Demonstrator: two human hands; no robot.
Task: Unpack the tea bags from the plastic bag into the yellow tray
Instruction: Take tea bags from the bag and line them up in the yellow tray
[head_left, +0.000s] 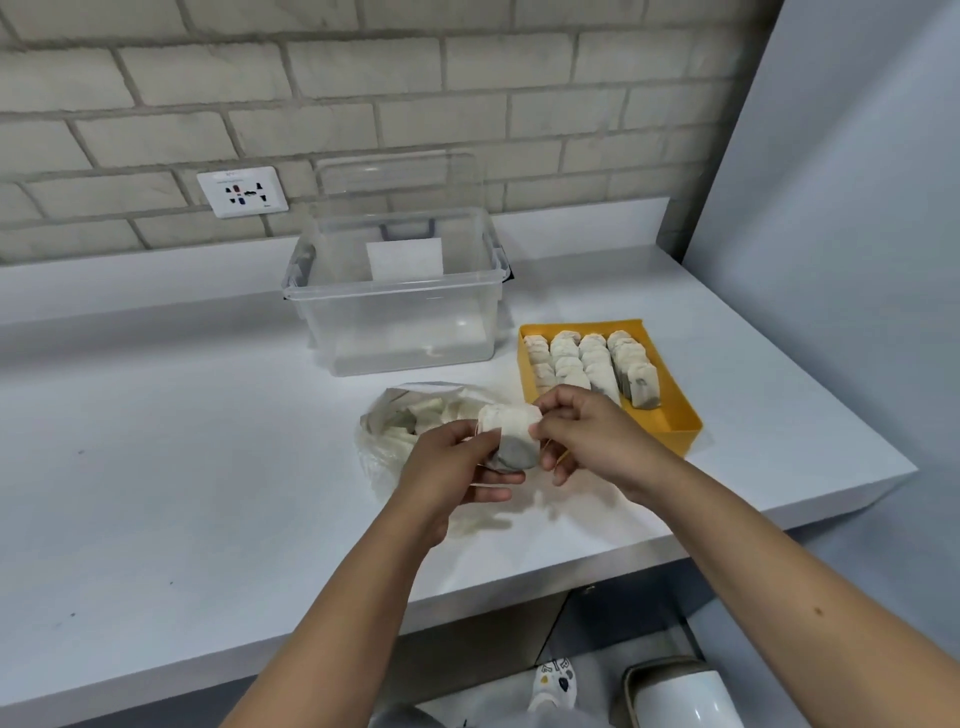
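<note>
Counter (182, 467): the near edge runs diagonally and ends in a corner at right. Yellow tray (673, 415) sits close to that corner, its near end just beside the edge. The widest stretch of counter lies left of the plastic bag (400, 415). A clear box (395, 317) stands far of the bag, against the brick wall.

Tray holds four rows of tea bags (587, 364) in its far part; yellow floor shows at the near end.

Both hands hold one tea bag (511, 434) between them. Left hand (441, 473) grips its lower, dark end; right hand (587, 441) pinches its right edge. The held bag hovers over the plastic bag's near-right side, just left of the tray. More tea bags show in the plastic bag's open mouth.
</note>
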